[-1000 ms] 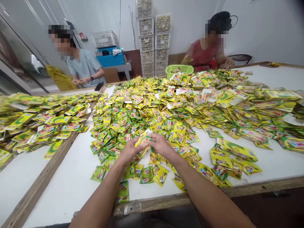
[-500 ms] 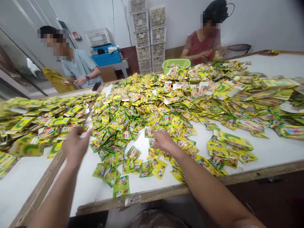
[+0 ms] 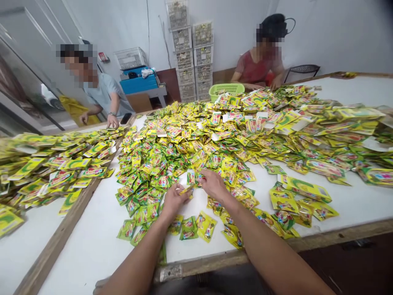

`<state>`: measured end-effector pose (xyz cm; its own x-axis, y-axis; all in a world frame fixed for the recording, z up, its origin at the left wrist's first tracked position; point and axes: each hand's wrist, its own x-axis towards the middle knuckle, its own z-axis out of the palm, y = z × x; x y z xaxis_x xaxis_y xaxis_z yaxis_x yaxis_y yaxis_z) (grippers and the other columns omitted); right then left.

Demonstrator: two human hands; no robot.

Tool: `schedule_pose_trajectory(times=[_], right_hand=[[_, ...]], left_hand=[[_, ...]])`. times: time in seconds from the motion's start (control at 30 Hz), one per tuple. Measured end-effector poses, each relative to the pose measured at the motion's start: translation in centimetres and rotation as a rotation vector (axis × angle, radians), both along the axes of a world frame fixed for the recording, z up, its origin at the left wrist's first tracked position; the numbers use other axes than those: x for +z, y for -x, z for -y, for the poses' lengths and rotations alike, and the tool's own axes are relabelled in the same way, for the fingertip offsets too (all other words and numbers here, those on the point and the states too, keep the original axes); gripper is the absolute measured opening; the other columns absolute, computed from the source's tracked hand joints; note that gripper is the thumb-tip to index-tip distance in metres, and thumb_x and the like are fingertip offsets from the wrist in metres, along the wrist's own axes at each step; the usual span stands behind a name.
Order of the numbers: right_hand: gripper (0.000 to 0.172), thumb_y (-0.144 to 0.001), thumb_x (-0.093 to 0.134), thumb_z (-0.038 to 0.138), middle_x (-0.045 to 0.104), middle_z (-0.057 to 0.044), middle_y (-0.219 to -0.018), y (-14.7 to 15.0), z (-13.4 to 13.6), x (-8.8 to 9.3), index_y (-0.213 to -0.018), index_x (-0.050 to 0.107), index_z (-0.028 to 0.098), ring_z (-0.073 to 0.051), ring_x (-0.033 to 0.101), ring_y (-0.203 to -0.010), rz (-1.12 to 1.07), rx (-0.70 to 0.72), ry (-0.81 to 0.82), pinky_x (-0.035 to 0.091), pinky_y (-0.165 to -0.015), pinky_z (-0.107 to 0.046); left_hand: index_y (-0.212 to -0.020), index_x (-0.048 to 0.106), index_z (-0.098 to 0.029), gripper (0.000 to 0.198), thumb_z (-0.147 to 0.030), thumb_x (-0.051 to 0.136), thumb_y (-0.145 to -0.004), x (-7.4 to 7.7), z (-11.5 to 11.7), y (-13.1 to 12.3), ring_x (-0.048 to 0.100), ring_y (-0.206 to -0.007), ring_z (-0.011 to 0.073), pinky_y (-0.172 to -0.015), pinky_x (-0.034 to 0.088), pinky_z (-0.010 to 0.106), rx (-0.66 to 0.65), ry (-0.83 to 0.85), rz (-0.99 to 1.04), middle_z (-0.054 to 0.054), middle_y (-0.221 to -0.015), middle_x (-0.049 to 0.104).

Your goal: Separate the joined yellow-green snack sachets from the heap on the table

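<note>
In the middle of the table, my left hand (image 3: 175, 200) pinches a small yellow sachet (image 3: 186, 191). Just to its right, my right hand (image 3: 212, 184) has its fingers closed on a small green-and-white packet (image 3: 190, 177); whether that is a box or a sachet is unclear. Beyond both hands rises a heap of green and yellow sachets (image 3: 159, 157). Several loose sachets lie nearer me, among them a yellow one (image 3: 205, 226) and a green one (image 3: 188, 228). My left forearm partly covers other green sachets.
Flat yellow boxes (image 3: 75, 164) pile up left of a wooden divider (image 3: 58, 229). More boxes (image 3: 303, 188) lie to the right. A green basket (image 3: 226, 89) stands behind the heap. Two people sit across the table, one in blue (image 3: 106, 92), one in red (image 3: 256, 67). Stacked crates (image 3: 184, 57) line the wall.
My left hand has moved right, from the wooden divider to beside my right hand, and now holds a yellow sachet. The person in blue has reached a hand onto the left pile.
</note>
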<state>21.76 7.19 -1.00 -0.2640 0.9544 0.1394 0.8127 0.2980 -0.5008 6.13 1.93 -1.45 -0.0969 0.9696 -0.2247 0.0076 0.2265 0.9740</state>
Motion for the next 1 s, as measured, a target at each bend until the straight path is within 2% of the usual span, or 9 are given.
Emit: schedule_pose_trajectory(times=[0.13,0.23,0.33,0.47,0.57,0.73,0.8,0.9,1.0], right_hand=[[0.02,-0.079,0.056,0.023,0.065,-0.008,-0.098,-0.1,0.3,0.3,-0.096,0.065,0.02,-0.024,0.053,-0.097,0.0,0.067,0.015,0.036,-0.079,-0.032],[0.024,-0.081,0.053,0.023,0.064,-0.006,-0.106,0.6,0.7,0.8,-0.102,0.064,0.022,-0.022,0.05,-0.104,-0.187,0.149,-0.011,0.034,-0.085,-0.033],[0.022,-0.085,0.046,0.027,0.067,-0.003,-0.09,1.5,1.1,1.3,-0.093,0.066,0.021,-0.015,0.055,-0.081,-0.398,0.226,0.08,0.037,-0.07,-0.025],[0.03,-0.08,0.051,0.038,0.047,0.005,-0.051,2.1,1.1,1.3,-0.059,0.059,0.018,-0.009,0.038,-0.05,-0.457,0.202,0.172,0.025,-0.05,-0.022],[0.038,-0.075,0.055,0.047,0.037,0.006,-0.046,2.1,1.0,1.0,-0.051,0.049,0.017,-0.008,0.03,-0.047,-0.639,0.165,0.28,0.022,-0.048,-0.022],[0.042,-0.063,0.061,0.058,0.041,0.006,-0.049,2.4,1.2,1.1,-0.056,0.05,0.018,-0.008,0.03,-0.044,-1.057,0.152,0.602,0.023,-0.045,-0.022],[0.04,-0.064,0.062,0.057,0.043,0.006,-0.049,2.3,1.3,1.3,-0.06,0.055,0.017,-0.007,0.03,-0.044,-1.039,0.163,0.605,0.024,-0.045,-0.022],[0.032,-0.066,0.065,0.048,0.046,0.005,-0.052,2.0,1.3,1.6,-0.064,0.061,0.016,-0.007,0.034,-0.047,-0.847,0.22,0.467,0.026,-0.046,-0.021],[0.026,-0.067,0.064,0.042,0.047,0.005,-0.052,2.1,1.2,1.5,-0.064,0.062,0.017,-0.008,0.037,-0.045,-0.755,0.166,0.365,0.027,-0.044,-0.021]], left_hand=[[-0.07,0.046,-0.018,0.045,-0.035,0.081,-0.048,0.5,-0.3,1.1,0.054,-0.041,0.0102,-0.046,0.04,0.02,0.069,0.054,0.11,-0.005,-0.047,0.058],[-0.067,0.05,-0.016,0.04,-0.034,0.081,-0.049,0.8,-0.2,1.3,0.052,-0.039,0.0089,-0.045,0.038,0.019,0.047,0.056,0.123,-0.003,-0.045,0.059],[-0.071,0.054,-0.015,0.037,-0.031,0.08,-0.05,1.0,-0.1,1.3,0.053,-0.042,0.0089,-0.047,0.038,0.019,-0.002,0.038,0.154,-0.004,-0.045,0.058],[-0.076,0.057,-0.015,0.036,-0.027,0.08,-0.052,1.1,0.1,1.4,0.05,-0.041,0.0077,-0.046,0.035,0.018,-0.047,-0.005,0.159,-0.007,-0.043,0.053],[-0.075,0.056,-0.015,0.031,-0.024,0.078,-0.055,1.2,0.0,1.7,0.047,-0.044,0.0059,-0.049,0.035,0.018,-0.137,-0.05,0.185,-0.007,-0.05,0.055],[-0.069,0.055,-0.016,0.03,-0.018,0.08,-0.051,1.6,-0.5,2.7,0.046,-0.047,0.0045,-0.051,0.036,0.016,-0.235,-0.03,0.419,-0.007,-0.055,0.055],[-0.065,0.055,-0.016,0.029,-0.017,0.08,-0.05,1.7,-0.8,3.0,0.043,-0.046,0.0033,-0.05,0.035,0.015,-0.222,-0.018,0.457,-0.007,-0.052,0.052],[-0.061,0.057,-0.014,0.026,-0.015,0.08,-0.049,1.8,-1.1,3.2,0.039,-0.043,0.0025,-0.046,0.031,0.015,-0.195,-0.023,0.337,-0.008,-0.048,0.05],[-0.063,0.062,-0.014,0.022,-0.023,0.079,-0.053,1.9,-1.2,2.7,0.044,-0.048,0.0042,-0.048,0.034,0.015,-0.125,-0.045,0.252,-0.005,-0.053,0.056]])
